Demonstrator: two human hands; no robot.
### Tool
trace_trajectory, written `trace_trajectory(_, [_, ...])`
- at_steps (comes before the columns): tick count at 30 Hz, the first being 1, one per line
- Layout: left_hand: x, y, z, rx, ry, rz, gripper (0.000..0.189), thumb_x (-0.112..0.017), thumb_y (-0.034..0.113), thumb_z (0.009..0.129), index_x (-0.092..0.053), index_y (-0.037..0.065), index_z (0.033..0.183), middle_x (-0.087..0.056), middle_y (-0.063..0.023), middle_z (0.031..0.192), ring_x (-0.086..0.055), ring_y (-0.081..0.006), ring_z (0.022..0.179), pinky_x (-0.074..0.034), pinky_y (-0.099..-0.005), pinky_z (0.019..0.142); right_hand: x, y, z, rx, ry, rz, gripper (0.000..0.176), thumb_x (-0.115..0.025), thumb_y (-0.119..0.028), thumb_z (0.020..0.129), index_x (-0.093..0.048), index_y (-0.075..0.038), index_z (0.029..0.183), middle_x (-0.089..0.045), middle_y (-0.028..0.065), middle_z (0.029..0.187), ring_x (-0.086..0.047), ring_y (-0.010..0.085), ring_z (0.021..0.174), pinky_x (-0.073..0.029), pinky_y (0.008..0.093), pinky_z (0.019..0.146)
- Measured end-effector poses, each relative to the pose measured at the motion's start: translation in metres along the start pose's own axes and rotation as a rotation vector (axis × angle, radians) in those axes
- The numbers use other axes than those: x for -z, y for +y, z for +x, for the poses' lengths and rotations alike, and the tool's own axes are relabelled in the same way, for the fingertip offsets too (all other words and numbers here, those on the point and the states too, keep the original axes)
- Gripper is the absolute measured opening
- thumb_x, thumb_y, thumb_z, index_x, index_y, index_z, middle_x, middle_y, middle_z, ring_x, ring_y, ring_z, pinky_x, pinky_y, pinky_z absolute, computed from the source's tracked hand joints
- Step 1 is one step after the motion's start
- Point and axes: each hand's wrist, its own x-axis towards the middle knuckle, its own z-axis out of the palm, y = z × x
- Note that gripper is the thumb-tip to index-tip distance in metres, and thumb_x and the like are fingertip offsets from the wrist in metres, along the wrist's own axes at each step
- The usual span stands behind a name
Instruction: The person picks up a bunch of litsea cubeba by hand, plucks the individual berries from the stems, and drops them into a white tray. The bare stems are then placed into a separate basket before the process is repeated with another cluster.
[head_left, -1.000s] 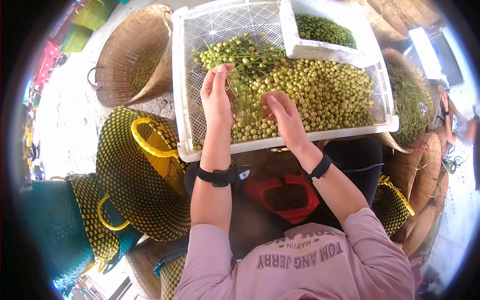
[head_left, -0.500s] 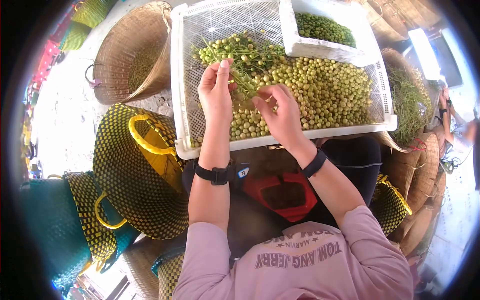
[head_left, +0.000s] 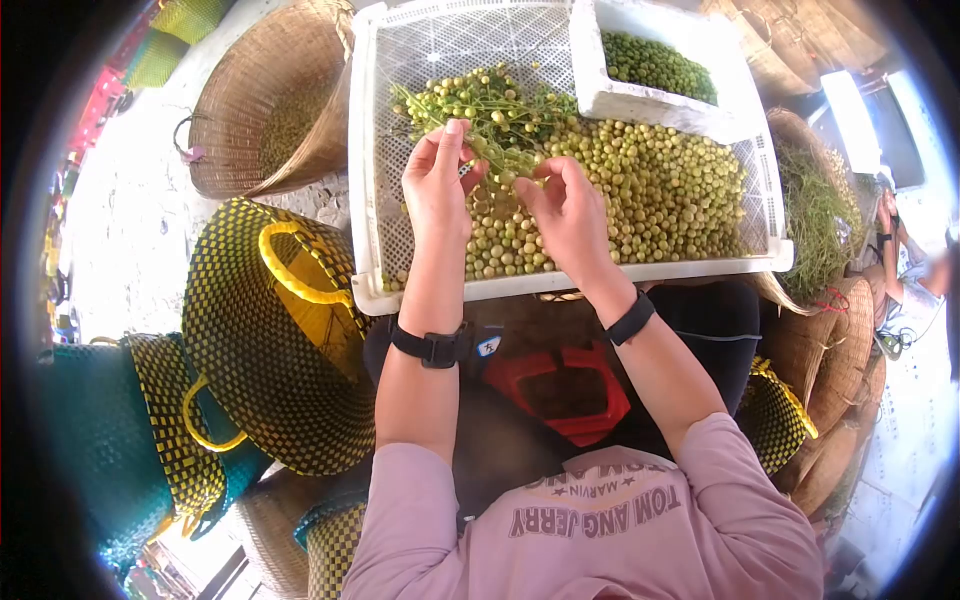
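Observation:
My left hand (head_left: 438, 185) pinches a green stem with small round fruits (head_left: 500, 155) above the white mesh tray (head_left: 620, 270). Close on its right, my right hand (head_left: 568, 212) has thumb and fingertips together at the lower end of that sprig; whether a fruit lies between them is too small to tell. Loose yellow-green round fruits (head_left: 670, 190) cover the tray's right and front parts. Behind my hands a heap of fruiting stems (head_left: 490, 100) rests on the mesh. A white foam box (head_left: 650, 110) of smaller, darker green fruits (head_left: 660, 68) sits at the tray's back right.
A tall wicker basket (head_left: 225, 130) stands at the back left. Near my left arm is a black-and-yellow woven basket (head_left: 240, 350), with a teal one (head_left: 85, 420) beyond it. A basket of stems (head_left: 815, 210) stands right of the tray. Another person's arm (head_left: 888, 230) shows at the far right.
My right hand has turned slightly more upright beside the sprig, and the sprig's fruits now show between my hands. The whole view has shifted a little.

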Motion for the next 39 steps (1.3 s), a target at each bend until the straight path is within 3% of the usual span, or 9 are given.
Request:
trace_trajectory(9, [0.009,0.002,0.007,-0.015,0.044,-0.038,0.015,-0.065,0.023,0.089,-0.066,0.009,0.095,-0.053,0.0051,0.074,-0.050,-0.0025,0.066,-0.053,-0.0199,0.058,0.012,0.025,0.000,-0.175,-0.225,0.579,0.010,-0.054,-0.013,0.089,-0.056,-0.004,0.090,-0.056,-0.0008,0.073,-0.040,0.0046,0.052,-0.032,0.0203,0.048])
trace_trajectory(11, [0.008,0.001,0.006,-0.023,0.047,-0.022,0.015,-0.065,0.023,0.089,-0.065,0.009,0.095,-0.054,0.0047,0.075,-0.050,-0.0025,0.067,-0.053,-0.0202,0.059,0.020,0.023,0.001,-0.440,-0.332,1.050,0.010,-0.053,-0.014,0.089,-0.056,-0.004,0.091,-0.057,0.0001,0.072,-0.037,0.0041,0.050,-0.029,0.0196,0.045])
trace_trajectory(13, [0.002,0.000,0.001,-0.023,0.037,-0.003,0.015,-0.065,0.023,0.089,-0.065,0.009,0.095,-0.056,0.0043,0.077,-0.050,-0.0025,0.068,-0.053,-0.0206,0.059,0.014,0.013,0.003,-0.423,-0.326,0.937,0.013,-0.057,-0.016,0.088,-0.055,-0.004,0.093,-0.057,0.0011,0.072,-0.040,0.0041,0.050,-0.029,0.0194,0.044])
trace_trajectory(16, [-0.004,-0.003,-0.003,-0.070,-0.018,0.037,0.016,-0.064,0.022,0.090,-0.065,0.007,0.095,-0.062,0.0031,0.086,-0.050,-0.0026,0.071,-0.055,-0.0218,0.060,0.002,-0.004,0.007,-0.009,-0.117,0.163,0.023,-0.065,-0.022,0.086,-0.056,-0.002,0.091,-0.057,0.0025,0.069,-0.050,0.0082,0.058,-0.039,0.0244,0.050])
trace_trajectory(23, [0.011,0.002,0.008,0.007,0.028,-0.133,0.014,-0.063,0.020,0.090,-0.064,0.007,0.097,-0.058,0.0027,0.078,-0.053,-0.0044,0.067,-0.057,-0.0246,0.063,0.021,0.032,0.014,-0.069,-0.118,0.144,0.018,-0.063,-0.021,0.086,-0.058,-0.006,0.093,-0.060,0.0070,0.077,-0.058,0.0180,0.069,-0.044,0.0311,0.062])
trace_trajectory(25, [0.012,0.003,0.010,0.043,0.033,-0.150,0.014,-0.062,0.018,0.091,-0.064,0.006,0.097,-0.056,0.0024,0.074,-0.054,-0.0052,0.066,-0.057,-0.0253,0.065,0.024,0.039,0.020,0.352,0.201,-0.277,0.014,-0.062,-0.021,0.085,-0.059,-0.009,0.092,-0.061,0.0052,0.082,-0.058,0.0212,0.078,-0.043,0.0354,0.072])
trace_trajectory(26, [0.014,0.002,0.012,0.044,0.022,-0.194,0.014,-0.061,0.018,0.091,-0.064,0.006,0.098,-0.056,0.0022,0.073,-0.055,-0.0055,0.066,-0.057,-0.0259,0.065,0.025,0.042,0.018,0.374,0.249,-0.332,0.014,-0.063,-0.021,0.084,-0.058,-0.010,0.091,-0.060,0.0032,0.084,-0.057,0.0235,0.084,-0.040,0.0381,0.078])
trace_trajectory(35, [0.008,0.001,0.007,0.071,-0.029,-0.270,0.016,-0.060,0.018,0.092,-0.063,0.004,0.101,-0.056,0.0020,0.075,-0.056,-0.0067,0.069,-0.057,-0.0259,0.067,-0.006,0.007,0.004,0.333,0.108,-0.217,0.019,-0.071,-0.019,0.078,-0.057,-0.009,0.086,-0.059,0.0055,0.082,-0.058,0.0272,0.077,-0.043,0.0378,0.067])
trace_trajectory(39, [0.014,0.001,0.012,0.014,0.020,-0.203,0.013,-0.060,0.022,0.092,-0.064,0.010,0.096,-0.054,0.0043,0.075,-0.053,-0.0043,0.070,-0.057,-0.0256,0.066,0.007,0.011,-0.003,0.270,-0.023,0.092,0.012,-0.065,-0.011,0.082,-0.057,-0.006,0.090,-0.057,0.0064,0.083,-0.058,0.0195,0.074,-0.044,0.0328,0.063])
